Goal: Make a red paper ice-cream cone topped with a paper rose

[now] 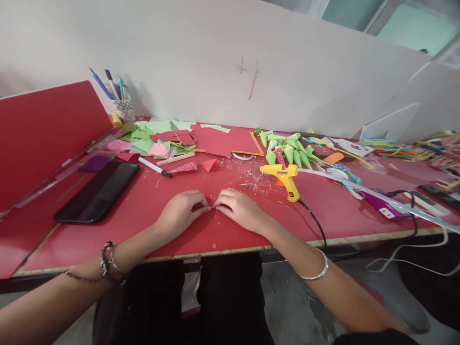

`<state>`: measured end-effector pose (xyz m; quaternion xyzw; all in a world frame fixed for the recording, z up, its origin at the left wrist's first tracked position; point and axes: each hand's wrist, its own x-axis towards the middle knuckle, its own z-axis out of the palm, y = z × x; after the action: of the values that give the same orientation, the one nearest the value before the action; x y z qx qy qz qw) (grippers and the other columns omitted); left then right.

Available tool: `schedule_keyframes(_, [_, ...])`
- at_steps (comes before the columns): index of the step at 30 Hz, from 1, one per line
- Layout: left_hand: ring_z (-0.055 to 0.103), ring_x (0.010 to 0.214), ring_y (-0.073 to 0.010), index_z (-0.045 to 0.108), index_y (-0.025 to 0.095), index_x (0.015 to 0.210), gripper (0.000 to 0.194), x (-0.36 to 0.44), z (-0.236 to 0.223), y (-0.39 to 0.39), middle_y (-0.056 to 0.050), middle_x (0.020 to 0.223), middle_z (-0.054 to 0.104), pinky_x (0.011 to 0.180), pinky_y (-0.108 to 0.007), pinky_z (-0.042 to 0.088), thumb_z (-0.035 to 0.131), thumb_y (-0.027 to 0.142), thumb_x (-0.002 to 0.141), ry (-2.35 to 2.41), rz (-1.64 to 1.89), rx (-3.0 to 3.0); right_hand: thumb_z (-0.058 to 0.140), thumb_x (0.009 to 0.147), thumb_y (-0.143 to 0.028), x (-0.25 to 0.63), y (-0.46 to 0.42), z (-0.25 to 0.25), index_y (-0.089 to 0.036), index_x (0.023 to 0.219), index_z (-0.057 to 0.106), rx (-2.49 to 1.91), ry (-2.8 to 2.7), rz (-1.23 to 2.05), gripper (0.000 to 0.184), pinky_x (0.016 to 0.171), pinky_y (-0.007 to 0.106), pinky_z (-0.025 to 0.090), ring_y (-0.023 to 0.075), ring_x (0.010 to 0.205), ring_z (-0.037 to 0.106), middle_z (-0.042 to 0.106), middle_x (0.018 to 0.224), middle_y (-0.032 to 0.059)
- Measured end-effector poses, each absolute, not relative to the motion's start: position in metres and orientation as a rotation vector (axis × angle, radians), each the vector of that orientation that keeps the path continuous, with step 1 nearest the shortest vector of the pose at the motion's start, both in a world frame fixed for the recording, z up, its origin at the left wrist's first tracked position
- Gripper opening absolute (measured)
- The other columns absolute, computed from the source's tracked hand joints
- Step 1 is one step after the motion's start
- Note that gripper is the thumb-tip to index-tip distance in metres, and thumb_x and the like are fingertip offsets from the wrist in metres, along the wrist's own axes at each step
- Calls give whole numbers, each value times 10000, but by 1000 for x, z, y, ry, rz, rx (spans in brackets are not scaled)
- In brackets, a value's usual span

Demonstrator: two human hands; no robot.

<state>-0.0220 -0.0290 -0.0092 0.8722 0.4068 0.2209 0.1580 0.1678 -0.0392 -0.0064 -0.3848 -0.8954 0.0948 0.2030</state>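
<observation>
My left hand [181,211] and my right hand [240,208] rest side by side on the red table [143,225], fingertips meeting. Both are curled and pinch a small red paper piece [210,207] between them; most of it is hidden by the fingers. A yellow glue gun [283,178] stands just right of my right hand, its black cord trailing off the front edge. A red paper cone [185,167] and a folded red triangle [209,165] lie just beyond my hands.
A black phone [97,192] lies at left beside a white marker [155,167]. Green and red paper scraps [158,136], several green paper cones [287,151], a cup of pens [122,106], a red board [43,134] and assorted craft items at right.
</observation>
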Motion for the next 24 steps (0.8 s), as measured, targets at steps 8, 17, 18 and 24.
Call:
schedule_keyframes(8, [508, 643, -117, 559, 175, 706, 142, -21, -7, -28, 19, 700, 570, 599, -215, 336, 508, 271, 797, 1171, 626, 2391, 513, 814, -175, 172, -27, -6, -161, 823, 602, -1011, -2337, 650, 91, 687, 215, 392, 102, 726, 525, 558, 772, 9])
schedule_keyframes(17, [498, 612, -108, 561, 176, 724, 176, -21, -11, -23, 28, 683, 568, 566, -211, 329, 496, 319, 804, 1199, 582, 2439, 557, 779, -172, 167, -24, -6, -157, 808, 625, -1147, -2327, 631, 76, 668, 227, 373, 112, 722, 506, 533, 767, 15])
schedule_keyframes(18, [508, 631, -111, 563, 178, 759, 165, -22, -11, -23, 21, 715, 573, 564, -208, 336, 489, 316, 812, 1178, 578, 2484, 556, 778, -168, 166, -23, -6, -154, 810, 626, -1160, -2330, 624, 78, 668, 229, 371, 114, 725, 505, 536, 765, 17])
schedule_keyframes(24, [534, 727, -173, 579, 182, 910, 178, -30, 0, -28, -43, 814, 604, 592, -275, 325, 409, 195, 859, 950, 449, 3260, 544, 771, -155, 163, -14, -1, -127, 795, 625, -1217, -2363, 749, 89, 607, 217, 353, 95, 640, 485, 552, 708, 10])
